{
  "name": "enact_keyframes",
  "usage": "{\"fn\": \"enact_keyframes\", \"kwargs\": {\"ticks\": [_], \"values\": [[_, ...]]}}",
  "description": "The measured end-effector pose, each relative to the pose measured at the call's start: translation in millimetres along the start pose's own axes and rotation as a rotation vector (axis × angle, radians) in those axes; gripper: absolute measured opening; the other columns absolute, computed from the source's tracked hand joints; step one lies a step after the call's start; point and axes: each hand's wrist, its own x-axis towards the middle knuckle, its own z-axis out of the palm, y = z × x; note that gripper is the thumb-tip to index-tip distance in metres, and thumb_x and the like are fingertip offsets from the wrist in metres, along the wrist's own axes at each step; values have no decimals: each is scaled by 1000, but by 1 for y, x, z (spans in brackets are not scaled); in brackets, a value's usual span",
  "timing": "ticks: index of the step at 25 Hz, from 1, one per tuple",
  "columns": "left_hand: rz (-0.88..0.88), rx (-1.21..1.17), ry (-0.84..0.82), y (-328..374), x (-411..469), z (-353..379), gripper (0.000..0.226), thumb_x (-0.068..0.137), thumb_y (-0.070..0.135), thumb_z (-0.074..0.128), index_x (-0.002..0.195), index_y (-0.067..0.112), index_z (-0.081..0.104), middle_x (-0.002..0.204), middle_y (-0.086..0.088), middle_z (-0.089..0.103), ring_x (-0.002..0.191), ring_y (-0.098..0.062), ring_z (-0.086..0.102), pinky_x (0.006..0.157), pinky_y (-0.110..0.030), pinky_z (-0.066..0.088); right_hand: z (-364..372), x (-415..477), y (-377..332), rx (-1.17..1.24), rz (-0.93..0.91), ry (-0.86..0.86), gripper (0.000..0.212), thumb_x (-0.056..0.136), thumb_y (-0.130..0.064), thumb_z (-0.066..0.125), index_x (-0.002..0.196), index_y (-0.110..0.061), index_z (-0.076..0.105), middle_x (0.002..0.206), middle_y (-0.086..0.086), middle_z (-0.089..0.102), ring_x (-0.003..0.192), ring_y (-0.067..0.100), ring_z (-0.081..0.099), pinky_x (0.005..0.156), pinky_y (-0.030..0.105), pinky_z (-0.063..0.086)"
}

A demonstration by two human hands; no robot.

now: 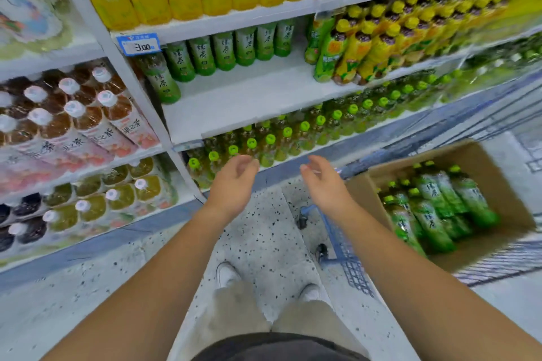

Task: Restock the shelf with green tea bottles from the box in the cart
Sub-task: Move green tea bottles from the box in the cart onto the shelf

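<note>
- Trouser legs and white shoes (227,274) stand on the speckled floor (264,228), facing the shelving.
- Both bare forearms reach forward and down. The left hand (234,181) and the right hand (322,181) hover side by side at about the height of the lowest shelf row. Their fingers are loosely curled and relaxed, and neither holds anything.
- Just right of the right forearm is the blue wire cart (349,261). The open cardboard box (366,193) sits in it.
- The green tea bottles in the box (434,214) lie on their sides, packed against one another with caps pointing towards the shelving. Several remain, so the restocking looks well short of done.
- Beyond the hands, the target shelf (249,96) shows a wide bare white stretch at its front.
- A row of green tea bottles (223,51) stands upright along the back of that shelf, and a single bottle (162,79) stands further forward at the left end, under the blue price tag (139,44).
- The hands seem to be between placements, with nothing in them and the box off to the right.
- The next move probably calls for swinging right, reaching down into the box and closing the fingers round a bottle's body. The bottle then has to be turned upright and set on the bare shelf in front of the standing row.
- The packed bottles could snag on one another as one is drawn out.
</note>
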Motion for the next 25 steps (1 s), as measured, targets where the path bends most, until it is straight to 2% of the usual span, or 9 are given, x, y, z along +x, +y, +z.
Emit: {"fn": "enact_keyframes", "kwargs": {"ticks": [3, 7, 11, 15, 19, 23, 25], "values": [[22, 21, -32, 21, -45, 41, 50, 102, 44, 47, 145, 18, 48, 145, 2, 51, 123, -12, 50, 99, -31, 40, -38, -37, 24, -4, -30, 26, 56, 103, -44, 47, 153, -23, 35, 153, -1, 43, 136, 19, 45, 106, 39, 41], [5, 15, -95, 35, -94, 109, 52, 103, 45, 46, 148, 18, 43, 150, 2, 47, 133, -17, 47, 96, -29, 36, -89, -78, 59, 54, -53, 101, 51, 103, -39, 48, 149, -17, 42, 147, 1, 50, 131, 17, 49, 98, 27, 37], [-2, 82, -172, 42, -110, 165, 53, 104, 45, 44, 149, 17, 42, 151, -1, 45, 134, -21, 46, 102, -32, 38, -141, -106, 101, 30, -17, 146, 55, 102, -43, 48, 149, -16, 41, 146, 1, 52, 130, 18, 51, 101, 30, 39], [-32, 139, -242, 47, -113, 210, 53, 103, 44, 44, 149, 17, 42, 152, -2, 45, 136, -21, 46, 109, -35, 36, -189, -120, 140, 43, 80, 180, 52, 102, -45, 45, 148, -20, 43, 139, 0, 55, 118, 16, 53, 96, 32, 40], [-51, 186, -342, 49, -100, 256, 53, 103, 45, 44, 147, 15, 45, 148, -1, 49, 134, -19, 48, 102, -28, 35, -226, -124, 173, 70, 191, 241, 47, 102, -44, 46, 145, -23, 46, 136, -2, 56, 112, 14, 53, 101, 34, 41], [-132, 183, -439, 53, -71, 310, 50, 102, 50, 44, 142, 19, 48, 136, 5, 54, 126, -23, 54, 105, -36, 40, -258, -115, 198, 86, 307, 291, 49, 102, -43, 47, 146, -22, 45, 126, -6, 57, 112, 13, 53, 101, 35, 43], [-172, 178, -504, 56, -55, 337, 51, 100, 53, 43, 140, 22, 49, 136, 1, 57, 121, -25, 56, 106, -43, 44, -275, -108, 206, 49, 357, 305, 50, 103, -43, 45, 147, -21, 44, 127, -6, 57, 116, 16, 54, 102, 35, 42]]}}
